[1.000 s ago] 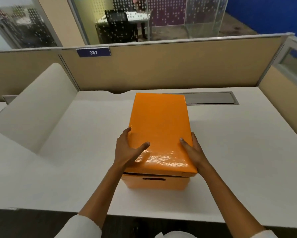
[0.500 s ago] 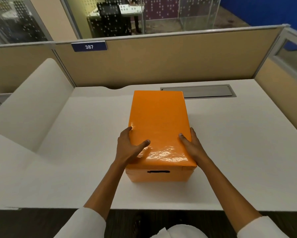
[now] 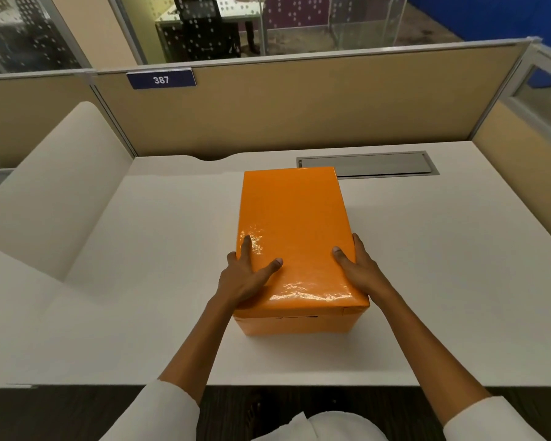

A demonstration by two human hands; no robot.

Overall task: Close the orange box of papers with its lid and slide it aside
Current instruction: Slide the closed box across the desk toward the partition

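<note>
Both hands flat on glossy orange lid [image 3: 295, 237], none curled into a grasp. Left hand [image 3: 245, 278] at lid's 8 o'clock corner, fingers splayed, thumb on top. Right hand [image 3: 360, 268] at 4 o'clock edge, thumb on top, fingers down the side. Lid seated on orange box [image 3: 296, 324], mid white desk [image 3: 140, 313]; grey cable tray [image 3: 368, 163] at 1 o'clock.

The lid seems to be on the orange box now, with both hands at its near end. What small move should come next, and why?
Probably slide the box sideways. The lid sits flat over the orange box, with no wide gap at the near edge. The left hand and right hand flank it, and the desk is bare on both sides.
</note>
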